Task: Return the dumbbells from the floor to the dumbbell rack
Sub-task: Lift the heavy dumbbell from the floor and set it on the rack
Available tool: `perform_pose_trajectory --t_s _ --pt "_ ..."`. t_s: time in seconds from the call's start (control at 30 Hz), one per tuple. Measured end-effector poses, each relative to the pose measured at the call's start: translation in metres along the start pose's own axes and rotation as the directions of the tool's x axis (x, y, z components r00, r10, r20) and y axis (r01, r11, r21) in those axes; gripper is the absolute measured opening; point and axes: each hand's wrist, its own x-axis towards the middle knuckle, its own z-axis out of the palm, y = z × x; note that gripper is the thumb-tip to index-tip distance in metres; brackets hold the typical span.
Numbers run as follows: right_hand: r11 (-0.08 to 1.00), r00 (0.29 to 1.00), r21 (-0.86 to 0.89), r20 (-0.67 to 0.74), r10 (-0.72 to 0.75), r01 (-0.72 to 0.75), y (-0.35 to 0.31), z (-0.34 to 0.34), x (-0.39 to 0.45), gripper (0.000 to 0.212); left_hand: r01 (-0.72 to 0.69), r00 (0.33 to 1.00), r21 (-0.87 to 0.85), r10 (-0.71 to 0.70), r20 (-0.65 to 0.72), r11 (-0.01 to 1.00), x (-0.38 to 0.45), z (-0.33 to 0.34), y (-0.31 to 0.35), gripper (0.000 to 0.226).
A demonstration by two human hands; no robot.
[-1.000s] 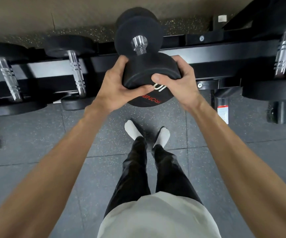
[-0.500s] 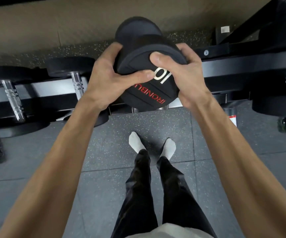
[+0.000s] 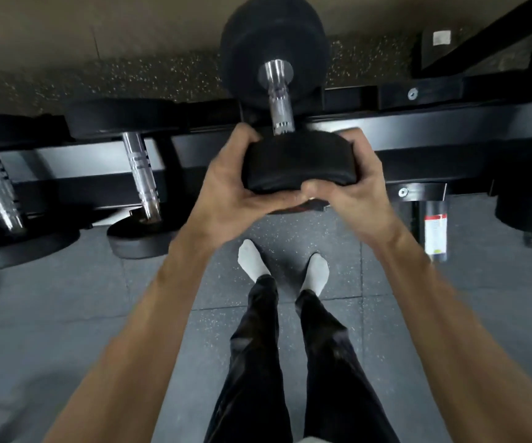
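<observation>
Both the left hand [image 3: 226, 193] and right hand [image 3: 354, 190] clamp the dumbbell's [image 3: 293, 164] near head. It has tipped forward since a moment ago, its far head now over the dumbbell rack [image 3: 450, 119], nearly seated.

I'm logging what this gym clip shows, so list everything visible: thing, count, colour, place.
held dumbbell: one, black heads, chrome handle, near head gripped over the rack's front rail
racked dumbbells: two at left, part of a third at right edge, black and chrome
dumbbell rack: one, black, across the upper view
floor: grey speckled tiles
label: one, white and red, on a rack post at right
left hand: on the near head
right hand: on the near head
legs: black trousers, white socks
</observation>
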Motion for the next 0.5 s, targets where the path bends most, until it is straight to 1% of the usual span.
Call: perform_pose_trajectory --t_s 0.13,0.2,0.4,0.5 --pt "0.999 0.997 -0.033 0.079 0.008 -0.005 0.018 -0.011 -0.004 0.062 -0.014 1.0 0.011 0.015 -0.013 1.0 -0.006 0.011 -0.013 0.061" --pt "1.0 0.995 -0.025 0.095 -0.005 0.007 0.021 -0.013 -0.005 0.068 -0.022 0.999 0.018 0.022 -0.029 1.0 -0.006 0.013 -0.016 0.063" --pt "1.0 0.986 0.001 0.168 -0.015 0.015 0.035 -0.028 -0.005 0.068 -0.052 0.997 0.089 0.058 -0.059 0.995 -0.011 0.032 -0.027 0.066" --pt "0.997 0.984 -0.057 0.174 -0.046 0.057 0.044 -0.031 -0.005 0.068 -0.076 0.995 0.119 0.083 -0.059 0.99 -0.012 0.032 -0.033 0.063"
